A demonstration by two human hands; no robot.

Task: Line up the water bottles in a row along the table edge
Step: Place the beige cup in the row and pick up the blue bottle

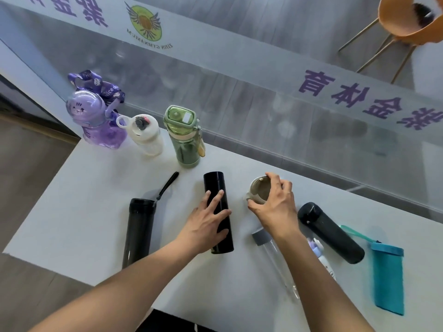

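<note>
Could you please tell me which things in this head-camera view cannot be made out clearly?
- Beige bottle: the right hand covers most of it; only the lid shows.
- Clear bottle: the right forearm crosses it, and its glass is faint against the table.
- Small white and purple bottle: mostly hidden behind that forearm.
- Print at the base of the black bottle under the left hand: too small to read.

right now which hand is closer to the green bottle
Left. The left hand rests on the black flask just below the green bottle; the right hand grips the beige cup farther right.
</note>
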